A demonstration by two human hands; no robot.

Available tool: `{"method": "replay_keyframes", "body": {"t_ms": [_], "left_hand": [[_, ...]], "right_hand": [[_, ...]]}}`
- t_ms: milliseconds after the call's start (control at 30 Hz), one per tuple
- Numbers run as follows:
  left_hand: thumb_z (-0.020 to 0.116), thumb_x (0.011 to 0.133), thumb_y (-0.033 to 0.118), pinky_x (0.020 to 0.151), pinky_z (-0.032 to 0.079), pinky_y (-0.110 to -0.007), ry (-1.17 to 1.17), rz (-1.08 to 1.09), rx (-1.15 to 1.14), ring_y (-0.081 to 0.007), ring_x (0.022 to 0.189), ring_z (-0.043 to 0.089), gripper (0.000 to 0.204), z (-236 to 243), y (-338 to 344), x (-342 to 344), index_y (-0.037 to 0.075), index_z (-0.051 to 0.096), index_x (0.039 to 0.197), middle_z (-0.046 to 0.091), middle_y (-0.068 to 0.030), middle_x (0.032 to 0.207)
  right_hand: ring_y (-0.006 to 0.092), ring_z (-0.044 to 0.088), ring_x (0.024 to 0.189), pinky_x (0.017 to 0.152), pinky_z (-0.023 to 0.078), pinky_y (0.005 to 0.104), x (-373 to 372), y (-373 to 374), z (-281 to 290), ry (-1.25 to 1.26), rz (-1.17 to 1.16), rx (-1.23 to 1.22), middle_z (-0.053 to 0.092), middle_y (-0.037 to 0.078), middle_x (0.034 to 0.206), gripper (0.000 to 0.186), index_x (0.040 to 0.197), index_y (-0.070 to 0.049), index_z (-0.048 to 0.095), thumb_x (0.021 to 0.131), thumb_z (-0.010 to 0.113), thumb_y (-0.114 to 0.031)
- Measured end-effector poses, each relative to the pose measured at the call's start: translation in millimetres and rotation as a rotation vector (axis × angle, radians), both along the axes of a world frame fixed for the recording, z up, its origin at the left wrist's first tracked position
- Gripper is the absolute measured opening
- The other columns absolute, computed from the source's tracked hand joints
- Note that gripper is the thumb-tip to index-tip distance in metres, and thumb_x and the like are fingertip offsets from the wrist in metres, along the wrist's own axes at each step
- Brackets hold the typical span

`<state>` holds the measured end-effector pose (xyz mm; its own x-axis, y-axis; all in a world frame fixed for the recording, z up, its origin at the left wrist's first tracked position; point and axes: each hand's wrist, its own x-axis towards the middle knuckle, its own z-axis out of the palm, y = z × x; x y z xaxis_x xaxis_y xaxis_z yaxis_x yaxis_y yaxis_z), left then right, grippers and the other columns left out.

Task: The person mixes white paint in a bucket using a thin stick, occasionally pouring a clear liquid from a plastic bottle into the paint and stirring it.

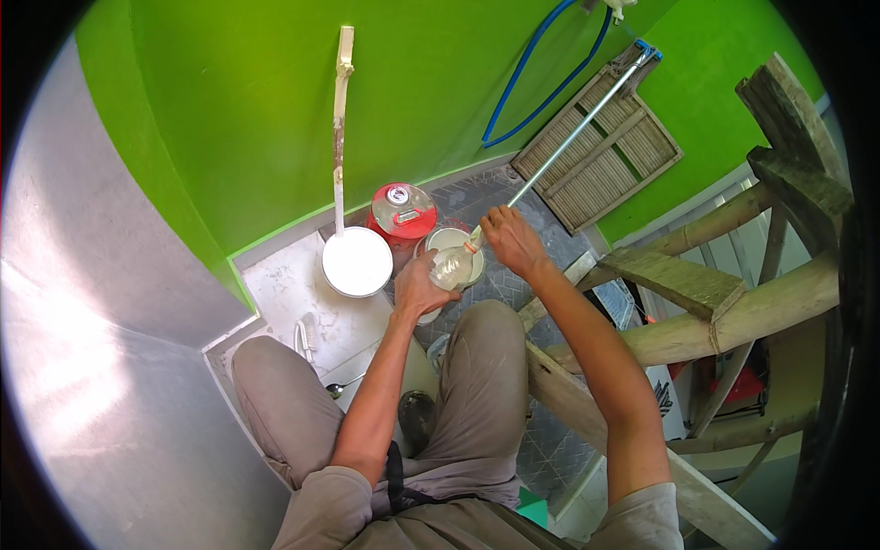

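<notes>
My left hand (423, 286) is wrapped round the body of a clear plastic bottle (451, 269), which lies tilted with its neck up to the right. An orange ring (471, 247) circles the neck. At the bottle's mouth my right hand (513, 242) has its fingers closed on a small pale piece; I cannot make out what it is. Below the bottle stands a round pail (433, 240) with whitish contents, partly hidden. Left of it are a pail of white paint (357, 262) and a red can with a metal top (403, 213).
A wooden stick (340, 119) leans on the green wall. A silver pole (577, 128) slants past a slatted wooden panel (600, 151); a blue hose (518, 69) hangs above. Bamboo and timber framing (706, 325) crowds my right arm. A white brush (305, 336) lies by my knee.
</notes>
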<state>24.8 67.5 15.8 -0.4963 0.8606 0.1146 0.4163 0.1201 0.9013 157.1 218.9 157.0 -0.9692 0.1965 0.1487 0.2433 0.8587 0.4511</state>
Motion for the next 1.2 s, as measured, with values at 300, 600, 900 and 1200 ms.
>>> {"method": "replay_keyframes", "body": {"t_ms": [300,600,900,1200], "left_hand": [[0.099,0.051,0.038,0.104,0.055,-0.044,-0.024,-0.027,-0.043,-0.0372,0.120,0.070,0.102,7.4,-2.5,-0.6,-0.001,0.065,0.139,0.072,-0.0250,0.129],[0.099,0.049,0.041,0.101,0.056,-0.045,-0.027,-0.006,0.013,-0.0353,0.115,0.071,0.104,-8.2,1.1,-2.6,0.006,0.064,0.141,0.075,-0.0192,0.123],[0.098,0.051,0.038,0.106,0.054,-0.044,-0.041,-0.004,-0.002,-0.0368,0.121,0.069,0.103,-0.6,-4.2,-3.7,-0.002,0.064,0.140,0.071,-0.0246,0.131],[0.099,0.051,0.037,0.106,0.054,-0.045,-0.043,-0.020,-0.013,-0.0375,0.121,0.069,0.102,-1.3,-4.1,-3.7,-0.001,0.065,0.139,0.071,-0.0246,0.130]], "right_hand": [[0.0261,0.062,0.105,0.091,0.047,0.0383,-4.0,10.4,25.3,-0.173,0.069,-0.006,0.070,0.011,0.104,0.019,0.104,-0.004,0.070,0.091,0.058,-0.012],[0.0286,0.064,0.110,0.097,0.051,0.0397,-5.8,23.9,28.2,-0.231,0.112,-0.077,0.068,0.012,0.106,0.018,0.108,-0.007,0.067,0.093,0.059,-0.012],[0.0299,0.065,0.109,0.097,0.053,0.0399,-10.4,22.7,33.4,-0.354,0.113,-0.106,0.066,0.013,0.104,0.018,0.107,-0.005,0.066,0.095,0.056,-0.013],[0.0290,0.061,0.117,0.103,0.051,0.0390,-17.0,13.2,40.2,-0.500,0.133,-0.086,0.068,0.014,0.114,0.026,0.113,-0.003,0.073,0.096,0.056,-0.013]]}}
